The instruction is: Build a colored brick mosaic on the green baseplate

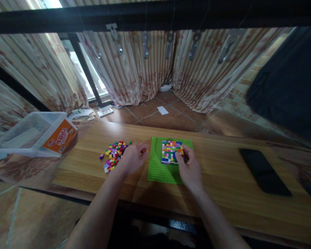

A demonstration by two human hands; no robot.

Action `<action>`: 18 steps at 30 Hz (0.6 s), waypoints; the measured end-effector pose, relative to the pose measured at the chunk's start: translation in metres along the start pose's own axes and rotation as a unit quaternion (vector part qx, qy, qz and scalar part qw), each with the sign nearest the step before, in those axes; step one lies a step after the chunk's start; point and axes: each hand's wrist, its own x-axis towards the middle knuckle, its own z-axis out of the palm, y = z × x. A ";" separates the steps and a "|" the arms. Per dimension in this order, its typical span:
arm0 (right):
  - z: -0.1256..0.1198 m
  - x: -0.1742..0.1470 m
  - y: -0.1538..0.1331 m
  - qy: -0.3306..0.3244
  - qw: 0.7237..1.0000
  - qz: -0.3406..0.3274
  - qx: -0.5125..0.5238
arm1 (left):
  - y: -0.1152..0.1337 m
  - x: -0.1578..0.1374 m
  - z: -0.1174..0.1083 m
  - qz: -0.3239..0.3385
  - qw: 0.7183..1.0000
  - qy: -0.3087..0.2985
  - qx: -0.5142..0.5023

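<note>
A square block of many-coloured toy bricks (168,151) stands on a green studded baseplate (155,173). My right hand (191,169) grips the block's right side, thumb over its top near the front right corner and fingers curled at its right edge. To the left of the baseplate, my left hand (134,157) is closed, with a small yellow-orange toy brick (146,150) showing at its fingertips. Beside and partly behind that hand lies a pile of loose toy bricks (114,152) in mixed colours.
Everything lies on a wooden table (223,173). A black phone (264,172) rests on its right part. At the left end sits a clear plastic bin (28,138) with an orange label. A dark bar (155,15) with hanging hooks crosses above, before striped curtains (134,69).
</note>
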 end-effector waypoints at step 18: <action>0.001 -0.001 -0.003 -0.005 1.000 -0.009 -0.021 | 0.032 -0.006 0.023 0.090 0.991 0.046 -0.092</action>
